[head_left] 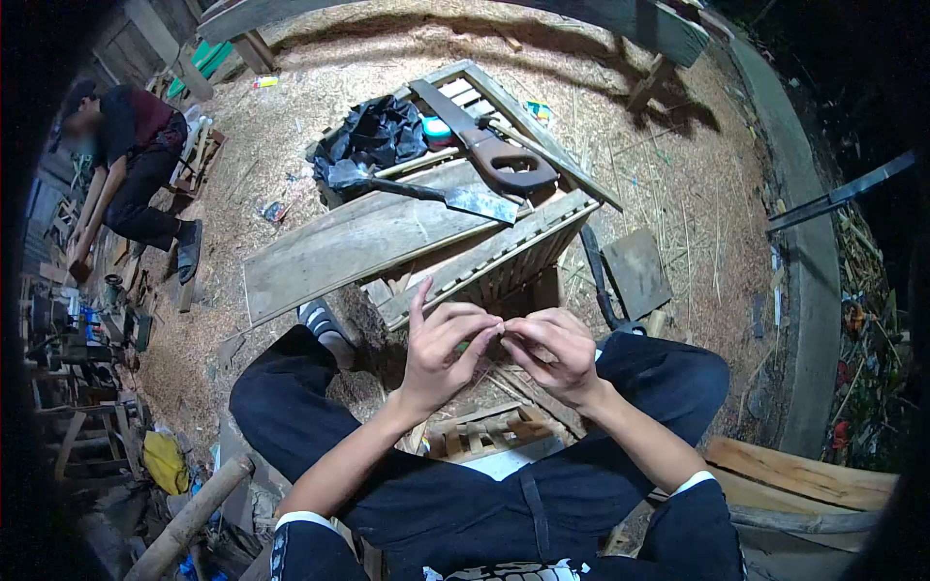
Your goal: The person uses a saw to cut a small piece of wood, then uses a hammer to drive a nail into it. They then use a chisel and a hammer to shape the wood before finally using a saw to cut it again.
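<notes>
My left hand (446, 349) and my right hand (557, 353) meet above my lap, fingertips pinched together. Something tiny and pale may be between them, but it is too small to make out. Just beyond my hands is a slatted wooden crate (484, 257). On it lie a wooden board (339, 242), a handsaw (509, 160) with a brown handle, and a broad-bladed knife (480, 201) with a dark handle. A black plastic bag (373, 136) and a small red, white and blue container (438, 131) sit at its far left.
A person (126, 165) bends over at the left among wood scraps. Wood shavings (320, 58) cover the ground. A flat wooden piece (636, 274) lies right of the crate, planks (794, 474) at lower right, and a wooden beam (465, 12) crosses the far side.
</notes>
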Motion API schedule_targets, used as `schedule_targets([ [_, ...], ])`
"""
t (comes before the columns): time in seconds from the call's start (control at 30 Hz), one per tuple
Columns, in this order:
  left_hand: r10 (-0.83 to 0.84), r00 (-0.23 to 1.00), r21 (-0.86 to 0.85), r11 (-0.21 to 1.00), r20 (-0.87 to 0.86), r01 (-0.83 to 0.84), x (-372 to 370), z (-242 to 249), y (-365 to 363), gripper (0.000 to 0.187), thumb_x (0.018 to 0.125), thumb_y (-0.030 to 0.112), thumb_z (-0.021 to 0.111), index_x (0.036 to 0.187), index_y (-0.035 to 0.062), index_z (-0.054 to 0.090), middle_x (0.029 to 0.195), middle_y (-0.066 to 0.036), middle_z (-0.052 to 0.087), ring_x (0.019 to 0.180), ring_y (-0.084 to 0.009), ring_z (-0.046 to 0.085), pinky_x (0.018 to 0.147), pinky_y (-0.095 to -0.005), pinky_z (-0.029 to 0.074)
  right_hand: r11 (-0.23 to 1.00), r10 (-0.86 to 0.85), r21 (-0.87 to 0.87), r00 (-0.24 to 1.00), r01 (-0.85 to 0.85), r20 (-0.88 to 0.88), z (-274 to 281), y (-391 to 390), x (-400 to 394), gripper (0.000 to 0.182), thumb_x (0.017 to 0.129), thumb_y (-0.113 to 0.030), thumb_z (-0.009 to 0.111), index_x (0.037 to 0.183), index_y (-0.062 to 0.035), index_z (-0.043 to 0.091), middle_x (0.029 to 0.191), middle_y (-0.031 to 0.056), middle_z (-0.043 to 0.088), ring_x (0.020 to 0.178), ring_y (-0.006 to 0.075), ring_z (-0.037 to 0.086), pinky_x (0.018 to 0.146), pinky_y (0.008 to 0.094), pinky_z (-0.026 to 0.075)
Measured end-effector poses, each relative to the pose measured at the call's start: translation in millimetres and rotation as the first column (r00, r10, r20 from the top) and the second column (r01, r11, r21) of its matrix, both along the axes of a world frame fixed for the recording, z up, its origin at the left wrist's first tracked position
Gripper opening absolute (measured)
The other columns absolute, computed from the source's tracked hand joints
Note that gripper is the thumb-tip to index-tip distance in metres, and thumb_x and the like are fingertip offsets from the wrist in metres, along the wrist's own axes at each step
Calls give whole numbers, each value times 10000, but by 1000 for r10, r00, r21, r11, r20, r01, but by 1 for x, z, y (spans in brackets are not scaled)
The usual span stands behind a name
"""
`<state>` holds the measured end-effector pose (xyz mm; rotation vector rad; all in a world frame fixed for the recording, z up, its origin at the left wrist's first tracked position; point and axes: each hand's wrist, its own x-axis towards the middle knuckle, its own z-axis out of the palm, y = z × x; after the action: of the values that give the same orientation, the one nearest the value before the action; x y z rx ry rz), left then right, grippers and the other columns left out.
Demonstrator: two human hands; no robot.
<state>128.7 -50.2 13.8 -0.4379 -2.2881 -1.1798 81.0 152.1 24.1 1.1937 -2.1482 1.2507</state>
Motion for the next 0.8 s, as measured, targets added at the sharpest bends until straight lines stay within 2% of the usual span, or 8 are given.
schedule_targets([
  [0.17, 64, 997, 92, 994, -39, -60, -17, 12, -11, 87, 887, 51, 758, 970, 77, 765, 940, -31, 768, 967, -179, 721, 1236, -555, 232, 996, -46, -75, 999, 46, 7, 21, -25, -12, 330, 816, -75, 834, 1123, -26, 724, 925, 89, 761, 806, 237, 708, 710, 357, 530],
  [0.23, 58, 998, 206, 977, 2, -57, -20, 17, -13, 72, 909, 58, 746, 979, 68, 755, 949, -42, 764, 974, -183, 720, 1242, -548, 223, 991, -100, -88, 994, 103, 42, 31, -29, -11, 337, 817, -95, 841, 1128, -28, 728, 920, 92, 760, 800, 232, 707, 716, 353, 536],
  [0.3, 54, 999, 234, 971, 5, -54, -21, 15, -10, 48, 945, 76, 724, 985, 62, 747, 960, -43, 762, 986, -177, 717, 1253, -547, 204, 986, -118, -109, 991, 125, 69, 30, -30, -10, 326, 819, -111, 847, 1116, -35, 736, 890, 91, 749, 779, 228, 701, 691, 347, 537],
  [0.37, 79, 994, 395, 913, 78, -104, -22, 6, -3, 93, 937, 135, 751, 1014, 84, 753, 945, -28, 768, 961, -179, 718, 1235, -582, 210, 989, -106, -83, 982, 120, 153, 28, -29, -8, 357, 806, -64, 867, 1129, -7, 726, 927, 119, 744, 826, 216, 731, 709, 308, 580],
  [0.4, 66, 992, 416, 903, 105, -104, -22, 8, 0, 110, 976, 172, 718, 1036, 85, 750, 986, -36, 777, 984, -181, 716, 1238, -580, 198, 988, -112, -89, 978, 129, 175, 27, -31, -6, 360, 809, -71, 868, 1135, -11, 726, 913, 116, 736, 814, 213, 723, 705, 305, 572],
  [0.57, 36, 982, 421, 900, 184, -112, -24, 15, 9, 182, 1017, 252, 670, 1073, 101, 756, 1066, -35, 783, 1051, -186, 704, 1243, -573, 170, 968, -165, -155, 967, 196, 192, 26, -38, 3, 349, 790, -115, 873, 1105, -33, 746, 844, 92, 727, 744, 219, 690, 656, 336, 535],
  [0.77, -62, 975, 422, 906, 213, -34, -27, 8, 7, 203, 1021, 258, 663, 1086, 93, 761, 1098, -55, 762, 1094, -201, 688, 1236, -566, 199, 968, -199, -102, 947, 231, 252, 30, -32, 6, 477, 761, -109, 892, 1204, -36, 731, 872, 105, 728, 750, 214, 696, 668, 335, 550],
  [0.8, -83, 973, 431, 902, 217, -19, -28, 7, 7, 206, 1021, 253, 661, 1086, 87, 764, 1102, -64, 756, 1105, -210, 684, 1235, -564, 205, 969, -193, -101, 946, 226, 260, 25, -31, 5, 492, 773, -127, 892, 1229, -56, 723, 865, 69, 711, 745, 180, 663, 636, 311, 498],
])
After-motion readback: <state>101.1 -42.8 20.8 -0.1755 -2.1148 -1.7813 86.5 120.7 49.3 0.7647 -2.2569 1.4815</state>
